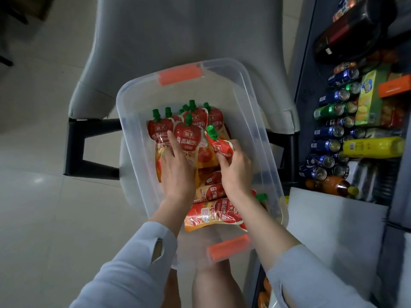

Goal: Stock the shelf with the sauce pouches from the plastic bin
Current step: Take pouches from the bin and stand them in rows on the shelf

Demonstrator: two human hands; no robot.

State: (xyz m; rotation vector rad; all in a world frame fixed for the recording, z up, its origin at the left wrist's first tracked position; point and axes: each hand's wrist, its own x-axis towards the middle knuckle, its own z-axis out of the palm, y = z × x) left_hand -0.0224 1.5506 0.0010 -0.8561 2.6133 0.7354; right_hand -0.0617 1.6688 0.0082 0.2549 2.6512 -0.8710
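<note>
Head view: we see the dark metal shelf (308,63) (only cans (331,131), no pouches) and the clear plastic bin (250,90) holding many red green-capped sauce pouches (186,138). Our right hand (235,167) grips one pouch (221,148); our left hand (178,172) rests straight-fingered on others. Stocking seems barely started.

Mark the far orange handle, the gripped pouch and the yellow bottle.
Far orange handle (180,74): head view, its middle.
Gripped pouch (220,147): head view, red body below the cap.
Yellow bottle (373,147): head view, its side.

A grey chair (178,30) bears the clear plastic bin (251,103); the shelf (307,63) beside holds cans (329,132) and bottles (373,147).
</note>
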